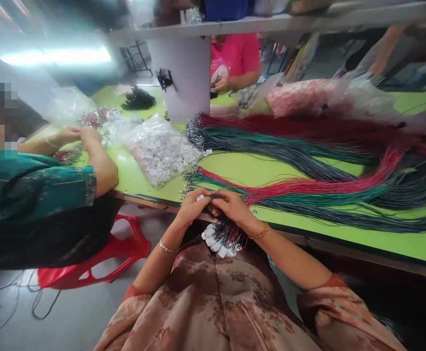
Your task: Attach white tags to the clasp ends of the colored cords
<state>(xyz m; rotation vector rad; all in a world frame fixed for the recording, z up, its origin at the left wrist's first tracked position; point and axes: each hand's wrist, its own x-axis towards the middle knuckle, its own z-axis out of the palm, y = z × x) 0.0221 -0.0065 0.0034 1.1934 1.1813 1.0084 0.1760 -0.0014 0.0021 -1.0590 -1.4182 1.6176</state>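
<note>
My left hand (192,207) is closed at the table's front edge, with a small white plastic connector (200,198) between its fingers. Close against it, my right hand (234,207) pinches thin dark wire, partly hidden by the fingers. Below both hands hangs a bunch of white connectors (222,241) with red, green and black wires, over my lap. Just beyond my hands, long bundles of red wires (308,187), green wires (319,199) and black wires (330,217) lie across the table, their metal-tipped ends toward the left.
A clear bag of white connectors (165,148) lies on the green table (242,165). More wire bundles (289,129) and a bag of pink parts (302,97) lie behind. A co-worker (33,190) sits left by a red stool (99,256); another person (235,58) works opposite. A shelf (271,19) crosses above.
</note>
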